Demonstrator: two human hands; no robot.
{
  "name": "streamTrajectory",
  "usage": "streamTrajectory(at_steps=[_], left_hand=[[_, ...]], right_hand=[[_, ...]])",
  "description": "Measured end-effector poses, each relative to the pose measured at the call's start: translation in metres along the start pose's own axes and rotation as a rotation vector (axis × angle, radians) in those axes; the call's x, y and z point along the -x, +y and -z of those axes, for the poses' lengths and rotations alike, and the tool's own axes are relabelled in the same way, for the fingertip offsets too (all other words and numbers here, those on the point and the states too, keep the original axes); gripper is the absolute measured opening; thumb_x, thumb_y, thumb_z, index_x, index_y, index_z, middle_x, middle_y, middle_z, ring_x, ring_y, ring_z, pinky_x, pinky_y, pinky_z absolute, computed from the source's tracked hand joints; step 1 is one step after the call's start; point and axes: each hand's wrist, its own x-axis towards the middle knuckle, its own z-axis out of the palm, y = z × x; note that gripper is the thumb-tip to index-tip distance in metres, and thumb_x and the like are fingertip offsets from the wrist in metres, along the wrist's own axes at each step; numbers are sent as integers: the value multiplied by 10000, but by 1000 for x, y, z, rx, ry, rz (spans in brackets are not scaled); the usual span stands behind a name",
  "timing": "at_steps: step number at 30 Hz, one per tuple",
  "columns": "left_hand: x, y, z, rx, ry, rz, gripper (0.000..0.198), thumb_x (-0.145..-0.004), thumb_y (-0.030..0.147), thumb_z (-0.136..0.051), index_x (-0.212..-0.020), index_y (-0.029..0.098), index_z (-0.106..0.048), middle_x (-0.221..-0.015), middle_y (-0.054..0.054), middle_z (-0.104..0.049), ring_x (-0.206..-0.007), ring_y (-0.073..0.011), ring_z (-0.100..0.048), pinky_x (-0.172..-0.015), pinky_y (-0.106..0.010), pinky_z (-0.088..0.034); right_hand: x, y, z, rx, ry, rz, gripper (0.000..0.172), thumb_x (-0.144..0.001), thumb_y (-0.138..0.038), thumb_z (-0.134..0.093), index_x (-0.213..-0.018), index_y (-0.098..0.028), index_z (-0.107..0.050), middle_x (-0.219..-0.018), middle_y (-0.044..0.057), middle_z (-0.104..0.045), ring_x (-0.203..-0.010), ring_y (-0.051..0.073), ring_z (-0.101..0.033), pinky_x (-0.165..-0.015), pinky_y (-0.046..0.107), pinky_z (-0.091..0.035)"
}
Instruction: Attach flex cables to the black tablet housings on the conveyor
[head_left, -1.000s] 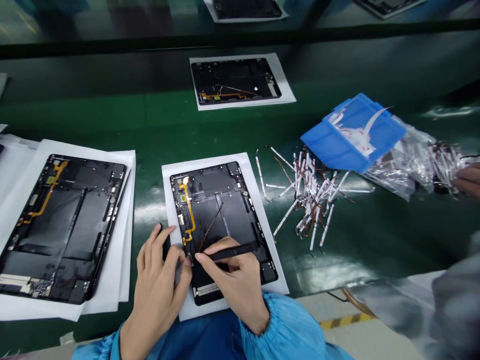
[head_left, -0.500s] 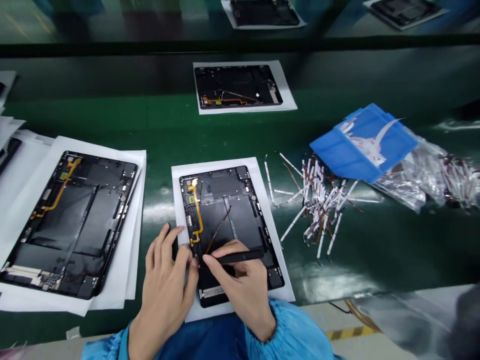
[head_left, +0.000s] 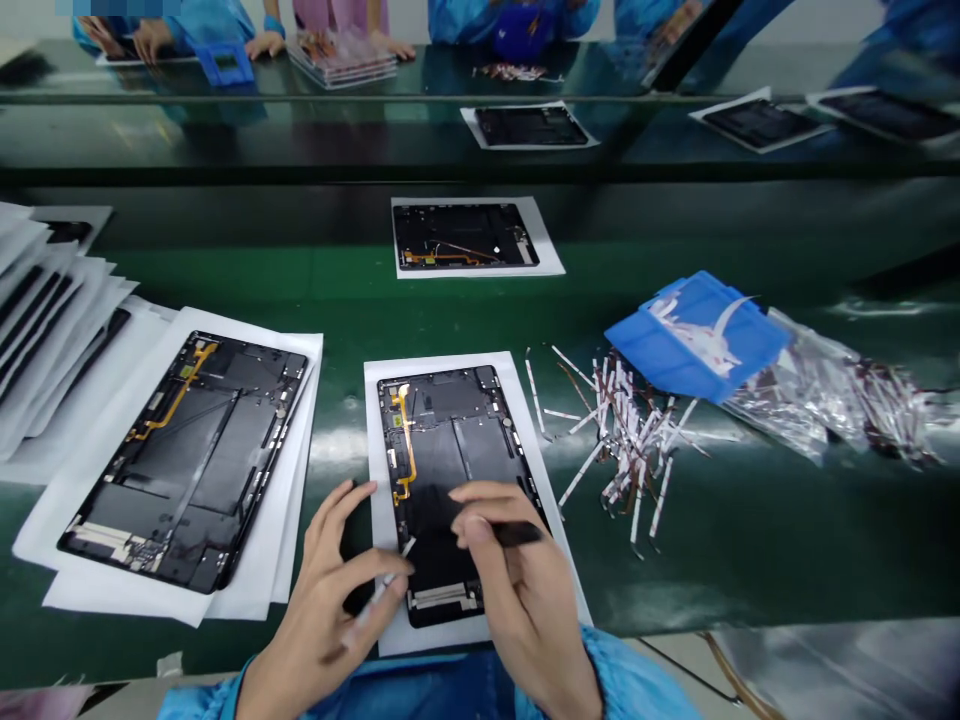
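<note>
My left hand [head_left: 322, 600] pinches a thin white strip [head_left: 375, 595] near the lower left corner of a black tablet back panel [head_left: 442, 440]. The panel lies on a white paper sheet [head_left: 382, 560] and carries a yellow flexible cable [head_left: 406, 440]. My right hand [head_left: 525, 590] is over the panel's lower right part, holding black tweezers [head_left: 517, 534]. Its fingers hide part of the panel, and the tweezers' tips are hidden.
A second panel [head_left: 180, 460] lies on paper to the left, with stacked sheets [head_left: 45, 320] beyond it. To the right are a pile of white-and-brown strips [head_left: 630, 430], a blue plastic tray [head_left: 697, 335] and a clear bag [head_left: 795, 400]. Another panel [head_left: 461, 235] lies ahead.
The view has tilted up, showing reflected people at the top. The thin brown strip no longer lies on the panel. A white strip now shows in my left hand, and the tweezers have shifted right.
</note>
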Motion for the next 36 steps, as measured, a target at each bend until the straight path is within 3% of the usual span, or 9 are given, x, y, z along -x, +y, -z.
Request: streamTrajectory(at_steps=[4,6,9,14,18,23,26,28,36], left_hand=[[23,-9,7,111,-48,24,139,-946,204,-573,-972,281,-686,-1168,-69,-622,-1117,-213,-603,-915,-327,-538],[32,-13,11,154,-95,27,116,-935,244,-609,-1022,278,-677,-989,-44,-681,-921,-186,-672,-792,-270,-569],[39,-18,16,175,-121,64,158,-940,300,-606,-1078,279,-680,-932,-34,-717,-834,-186,-701,-731,-257,-582],[33,-14,14,173,-127,30,177,-968,288,-563,-1068,295,-708,-933,-21,-742,-833,-180,-713,-764,-259,-571],[28,-9,6,260,-113,186,234,-971,324,-559,-1168,283,-680,-835,-3,-710,-724,-150,-670,-688,-225,-546],[15,2,-5,505,-170,388,301,-962,440,-551,-1086,222,-717,-755,-8,-625,-605,-121,-536,-554,-202,-438],[3,14,-9,643,-133,466,336,-935,491,-582,-1037,205,-724,-650,19,-520,-560,-110,-415,-521,-211,-338],[-3,21,-12,713,-90,479,331,-925,497,-599,-1028,206,-719,-648,25,-499,-551,-104,-369,-521,-219,-301],[-3,28,-16,623,5,316,287,-984,416,-515,-1013,221,-723,-777,-32,-596,-619,-142,-486,-561,-243,-367]], right_hand=[[6,10,-10,380,-224,10,82,-960,-281,-565,-933,-213,-601,-893,44,-627,-698,185,-670,-612,287,-505],[11,13,-18,514,-298,32,109,-915,-306,-641,-899,-204,-607,-882,48,-621,-669,208,-672,-573,309,-495],[14,15,-24,558,-323,19,58,-895,-222,-654,-864,-203,-608,-879,37,-621,-670,207,-675,-574,313,-501],[17,23,-26,391,-239,-16,150,-885,-82,-571,-913,-211,-642,-907,31,-640,-705,176,-680,-633,282,-524],[26,21,-22,135,-66,52,271,-886,-25,-510,-966,-225,-675,-928,41,-670,-779,158,-693,-721,257,-551],[29,6,3,-270,-43,-49,88,-888,-173,-667,-826,-234,-677,-783,5,-722,-683,140,-698,-624,201,-561],[26,8,13,-245,-127,-219,30,-880,-231,-686,-910,-226,-691,-700,-12,-711,-549,123,-650,-502,183,-516],[22,14,13,-185,-187,-265,96,-871,-220,-685,-967,-225,-697,-735,-12,-722,-579,123,-660,-531,178,-522],[20,18,3,-132,-197,-85,132,-901,-131,-572,-823,-223,-627,-755,-22,-675,-668,113,-647,-644,166,-521]])
